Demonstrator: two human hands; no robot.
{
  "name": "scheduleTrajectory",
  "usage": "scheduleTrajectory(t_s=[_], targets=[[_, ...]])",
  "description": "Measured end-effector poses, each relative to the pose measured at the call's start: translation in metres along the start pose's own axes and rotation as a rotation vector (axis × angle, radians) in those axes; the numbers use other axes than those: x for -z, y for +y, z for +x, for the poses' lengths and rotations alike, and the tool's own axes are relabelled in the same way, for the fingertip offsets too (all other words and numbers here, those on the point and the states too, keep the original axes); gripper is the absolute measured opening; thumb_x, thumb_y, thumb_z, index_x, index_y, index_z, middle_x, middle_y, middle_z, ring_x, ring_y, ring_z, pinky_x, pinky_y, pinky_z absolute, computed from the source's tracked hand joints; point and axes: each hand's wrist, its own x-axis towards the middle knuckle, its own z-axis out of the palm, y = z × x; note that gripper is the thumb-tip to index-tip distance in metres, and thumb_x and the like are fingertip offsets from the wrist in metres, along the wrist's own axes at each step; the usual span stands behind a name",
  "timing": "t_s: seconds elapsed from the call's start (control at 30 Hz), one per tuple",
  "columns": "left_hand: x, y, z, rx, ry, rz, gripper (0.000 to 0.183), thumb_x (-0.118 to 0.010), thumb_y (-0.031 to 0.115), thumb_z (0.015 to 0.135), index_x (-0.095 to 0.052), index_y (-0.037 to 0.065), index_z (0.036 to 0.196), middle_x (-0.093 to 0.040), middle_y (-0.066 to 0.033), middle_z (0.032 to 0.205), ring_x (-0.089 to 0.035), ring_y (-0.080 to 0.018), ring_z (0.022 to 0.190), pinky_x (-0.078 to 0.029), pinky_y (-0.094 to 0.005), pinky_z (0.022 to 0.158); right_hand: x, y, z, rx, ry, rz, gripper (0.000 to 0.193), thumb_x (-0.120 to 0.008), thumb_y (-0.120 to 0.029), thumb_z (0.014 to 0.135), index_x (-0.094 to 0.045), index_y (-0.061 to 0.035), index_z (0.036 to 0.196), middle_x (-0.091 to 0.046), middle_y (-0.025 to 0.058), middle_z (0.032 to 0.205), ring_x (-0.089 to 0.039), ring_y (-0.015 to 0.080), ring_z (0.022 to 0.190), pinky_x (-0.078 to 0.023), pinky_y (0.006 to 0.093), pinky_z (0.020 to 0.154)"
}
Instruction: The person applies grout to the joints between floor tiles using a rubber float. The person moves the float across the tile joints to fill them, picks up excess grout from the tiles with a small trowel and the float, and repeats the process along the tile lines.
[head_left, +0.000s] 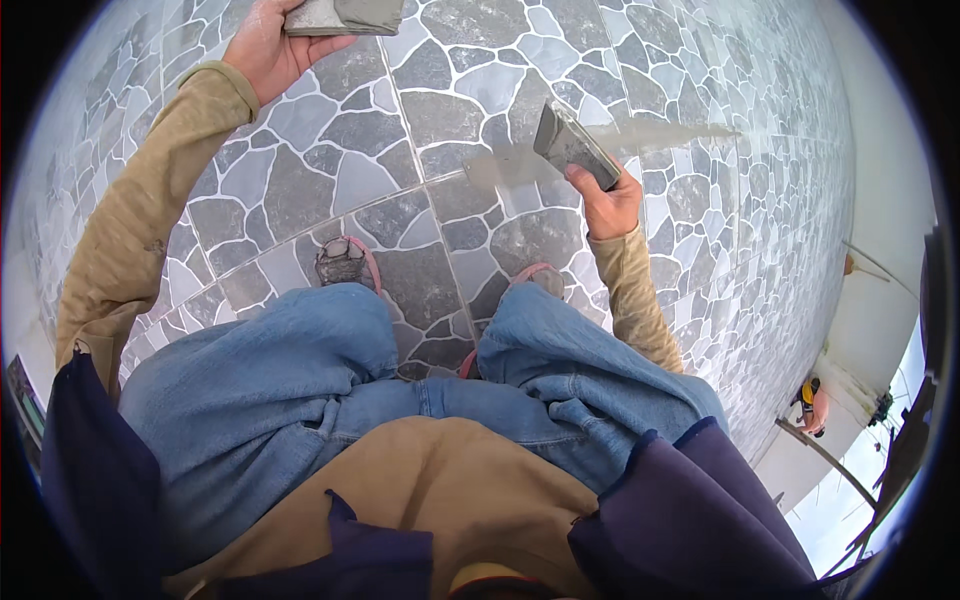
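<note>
My left hand [275, 50], reaching out at the upper left, supports a flat, thin-edged piece carrying a mound of grey paste [365, 14]. The upper edge of the view cuts it off. In front of my right knee, my right hand [610, 205] grips a flat grey rectangular blade [577, 145] like a wide scraper, tilted with its far edge toward the upper left. Its handle, if any, is hidden by the fingers. A wet grey smear [660, 133] runs across the tiles beside and beyond this blade; whether the blade touches the floor I cannot tell.
The tiled floor [460, 110] has a stone pattern with white veins and straight joints. My feet, in pink-strapped footwear [362, 262], are planted under my bent knees. A pale wall [885, 180] rises at the right; farther back stand a person [812, 408] and a pole [830, 460].
</note>
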Motion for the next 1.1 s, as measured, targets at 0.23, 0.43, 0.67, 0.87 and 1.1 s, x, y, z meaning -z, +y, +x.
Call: scheduleTrajectory(t_s=[0.23,0.43,0.67,0.87,1.1], targets=[[-0.113,-0.066,-0.026,0.215,-0.064,-0.252,0.045,-0.045,0.035,0.105,-0.049,-0.002,0.131,-0.062,-0.0155,0.124,-0.067,-0.0228,0.107,-0.061,-0.0354,0.089,-0.031,-0.077,0.008,0.377,0.346,0.344,0.043,-0.065,0.003,0.085,-0.061,0.0041,0.128,-0.069,0.009,0.115,-0.064,0.0143,0.104,-0.049,0.0284,0.091],[-0.132,-0.057,-0.025,0.228,-0.131,-0.255,0.046,-0.043,0.037,0.106,-0.049,0.0,0.131,-0.061,-0.0131,0.126,-0.065,-0.0234,0.111,-0.06,-0.0375,0.092,-0.026,-0.073,0.01,0.9,0.211,-0.409,0.063,-0.056,0.017,0.071,-0.062,-0.0022,0.131,-0.059,0.0173,0.136,-0.052,0.0331,0.132,-0.039,0.0401,0.113],[-0.121,-0.055,-0.019,0.184,-0.193,-0.228,0.049,-0.04,0.039,0.106,-0.048,-0.001,0.134,-0.059,-0.0129,0.13,-0.064,-0.0238,0.113,-0.06,-0.036,0.091,0.011,-0.047,0.034,0.875,0.263,-0.56,0.06,-0.056,0.015,0.071,-0.063,-0.0029,0.128,-0.062,0.0169,0.131,-0.054,0.0359,0.129,-0.044,0.0406,0.109],[-0.104,-0.049,-0.002,0.083,-0.185,0.045,0.05,-0.043,0.039,0.105,-0.046,-0.002,0.135,-0.058,-0.0131,0.13,-0.064,-0.0239,0.114,-0.06,-0.0359,0.092,0.028,-0.064,0.012,0.019,0.1,0.701,0.034,-0.057,-0.017,0.091,-0.057,0.0071,0.115,-0.067,0.0199,0.107,-0.069,0.0267,0.083,-0.06,0.0404,0.062],[-0.126,-0.066,0.0,0.044,-0.19,-0.014,0.046,-0.045,0.033,0.105,-0.044,-0.001,0.137,-0.057,-0.0128,0.131,-0.062,-0.0241,0.117,-0.058,-0.0381,0.095,0.016,-0.051,0.007,-0.152,-0.012,1.072,0.038,-0.052,-0.022,0.094,-0.054,0.0047,0.121,-0.069,0.0178,0.105,-0.069,0.0291,0.077,-0.055,0.038,0.053]])
